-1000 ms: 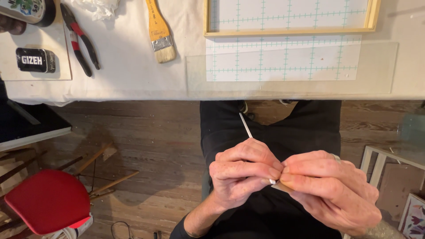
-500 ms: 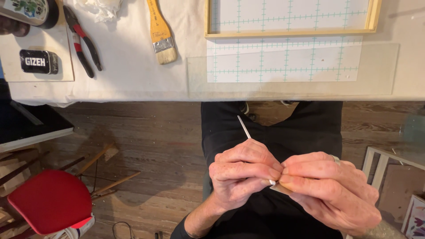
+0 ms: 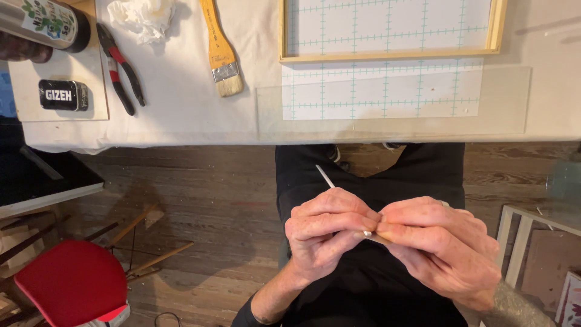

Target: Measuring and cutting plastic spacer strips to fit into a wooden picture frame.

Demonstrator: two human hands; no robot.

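My left hand [image 3: 327, 233] is closed around a thin white stick [image 3: 325, 176] whose end pokes up past the knuckles. My right hand [image 3: 445, 248] pinches a small tan piece [image 3: 380, 240] between thumb and fingers, and its tip meets the stick's lower end. Both hands are held together over my lap in dark trousers, just below the table edge. What the tan piece is stays mostly hidden by my fingers.
On the white-covered table [image 3: 181, 109] lie a wooden frame [image 3: 387, 56] over gridded paper, a clear sheet [image 3: 508, 103], a flat paintbrush [image 3: 221, 54], red-handled pliers [image 3: 121, 75], crumpled tissue [image 3: 142, 18], a small black tin [image 3: 63, 95] and a bottle [image 3: 42, 21]. A red chair [image 3: 72, 281] stands lower left.
Hardly anything differs; both hands stay pressed together on the stick and tan piece, with only a slight shift of the view.
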